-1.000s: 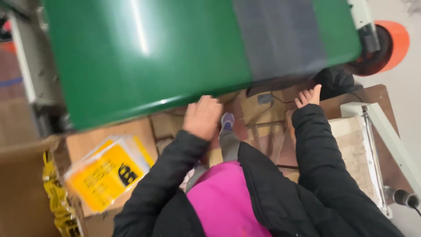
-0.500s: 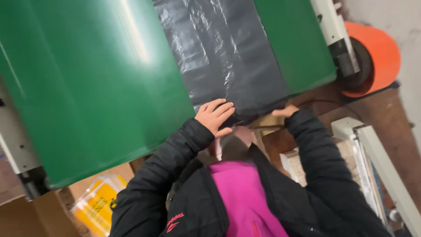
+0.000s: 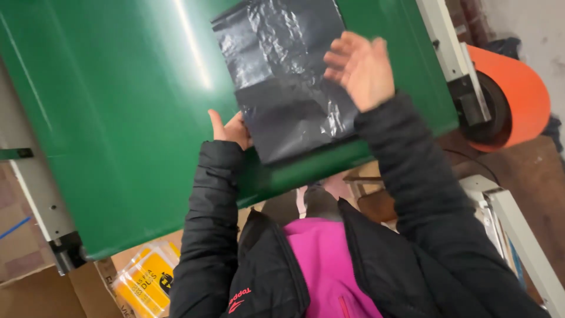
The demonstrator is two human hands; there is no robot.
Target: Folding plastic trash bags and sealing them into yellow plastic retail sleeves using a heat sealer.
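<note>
A wide green conveyor belt (image 3: 118, 118) fills most of the view, its glossy surface tilted so its near edge runs from 8 o'clock up toward 3 o'clock. On its far half, toward 12 o'clock, lies a black plastic bag (image 3: 282, 82), crinkled and flat against the belt. The bag is a long rectangle; its long axis runs roughly from 12 o'clock down to 6 o'clock, leaning slightly toward 5 o'clock, and its near short end sits almost level with the belt's near edge. Which end is the open mouth cannot be told from here.

At 3 o'clock, beyond the belt's metal side rail (image 3: 447, 47), stands a large orange roll (image 3: 518, 94). At 7 o'clock, below the belt, a yellow packet (image 3: 144, 282) rests in a cardboard box (image 3: 35, 294).

The person wears a black padded jacket over a pink top. The left hand (image 3: 231, 129) pinches the bag's near left corner, thumb on top, fingers hidden under the plastic. The right hand (image 3: 360, 68) is raised just above the bag's right edge, palm open and fingers spread, holding nothing; whether it touches the plastic cannot be told.

Judging by this, the bag is gripped at one corner but still mostly flat on the belt, so lifting it clear is barely begun and the right hand has yet to close on it
</note>
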